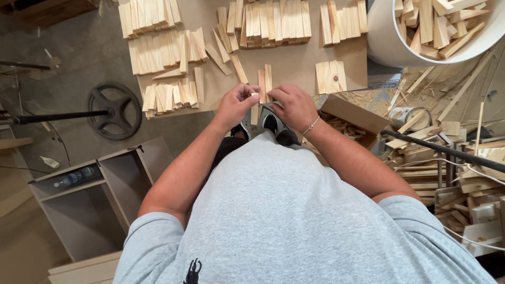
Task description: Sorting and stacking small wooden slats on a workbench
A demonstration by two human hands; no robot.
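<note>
My left hand (236, 104) and my right hand (292, 105) are held together in front of my stomach, above my black shoes. Between their fingertips they pinch a small pale wooden piece (255, 95); its full shape is hidden by the fingers. A thin bracelet (311, 126) circles my right wrist. Just beyond the hands, a brown board (294, 60) on the floor carries rows and piles of short wooden strips (273, 21), and two strips (264, 80) lie side by side closest to my fingers.
A white bucket (381, 37) full of wood offcuts stands at the top right. Scrap wood, a metal can (405, 117) and a cardboard box (351, 113) crowd the right side. A black wheel (114, 109) and an open cabinet (92, 202) with a bottle are on the left.
</note>
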